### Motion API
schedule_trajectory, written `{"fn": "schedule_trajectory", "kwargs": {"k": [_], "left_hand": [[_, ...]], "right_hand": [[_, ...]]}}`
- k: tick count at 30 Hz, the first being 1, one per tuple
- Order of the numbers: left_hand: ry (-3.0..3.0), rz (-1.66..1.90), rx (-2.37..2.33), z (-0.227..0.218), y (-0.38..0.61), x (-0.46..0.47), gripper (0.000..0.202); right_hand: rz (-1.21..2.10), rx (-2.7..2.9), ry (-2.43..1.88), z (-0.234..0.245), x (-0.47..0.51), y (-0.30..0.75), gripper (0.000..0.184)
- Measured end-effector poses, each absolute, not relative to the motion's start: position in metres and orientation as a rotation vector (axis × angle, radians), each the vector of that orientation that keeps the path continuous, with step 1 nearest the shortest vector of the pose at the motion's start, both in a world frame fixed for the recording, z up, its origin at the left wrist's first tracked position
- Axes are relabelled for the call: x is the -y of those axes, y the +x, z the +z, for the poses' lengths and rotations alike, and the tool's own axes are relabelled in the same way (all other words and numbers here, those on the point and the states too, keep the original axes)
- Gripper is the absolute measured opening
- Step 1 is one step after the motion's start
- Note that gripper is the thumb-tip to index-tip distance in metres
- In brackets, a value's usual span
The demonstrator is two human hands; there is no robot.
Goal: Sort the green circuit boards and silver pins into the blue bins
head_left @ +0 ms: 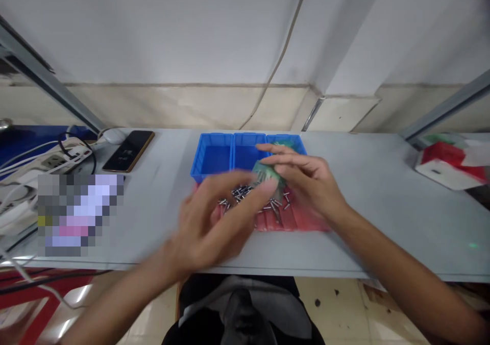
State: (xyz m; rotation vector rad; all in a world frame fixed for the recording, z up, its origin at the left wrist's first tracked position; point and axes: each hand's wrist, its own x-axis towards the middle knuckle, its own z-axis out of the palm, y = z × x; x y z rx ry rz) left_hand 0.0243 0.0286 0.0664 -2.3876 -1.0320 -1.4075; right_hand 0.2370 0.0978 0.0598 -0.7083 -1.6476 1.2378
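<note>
A small green-and-silver packet (267, 178), perhaps a circuit board in clear plastic, sits between my hands above the table. My right hand (304, 174) curves over it, fingers spread along its top. My left hand (214, 222) is blurred by motion, its fingertips reaching the packet's lower edge. Below them, several short metal pins (239, 194) lie scattered on a red plastic sheet (300, 220), partly hidden by my hands. A blue three-compartment plastic tray (213, 156) stands just beyond the sheet, and something green shows in its right compartment.
A grey table (363, 222) runs along a wall. A smartphone (128, 151) and a white power strip (67, 156) with cables lie at the left, beside a pixelated patch. Red-and-white packaging (449, 164) lies at the right. Metal frame bars rise at both sides.
</note>
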Motion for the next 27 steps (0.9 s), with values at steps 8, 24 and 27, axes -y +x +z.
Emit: {"fn": "schedule_trajectory", "kwargs": {"k": [8,24,27], "left_hand": [[-2.932,-1.289,0.604,0.088,0.014,-0.095,0.03],[-3.089,-2.053,1.357,0.044,0.005,-0.088,0.046],[-2.852,-1.843,1.208,0.04,0.002,-0.09,0.039]], "right_hand": [[1.542,1.349,-0.747,0.052,-0.098,0.233,0.021],[-0.027,2.066,-0.558,0.042,-0.097,0.236,0.038],[0.114,1.941,-0.68,0.042,-0.095,0.233,0.028]]}}
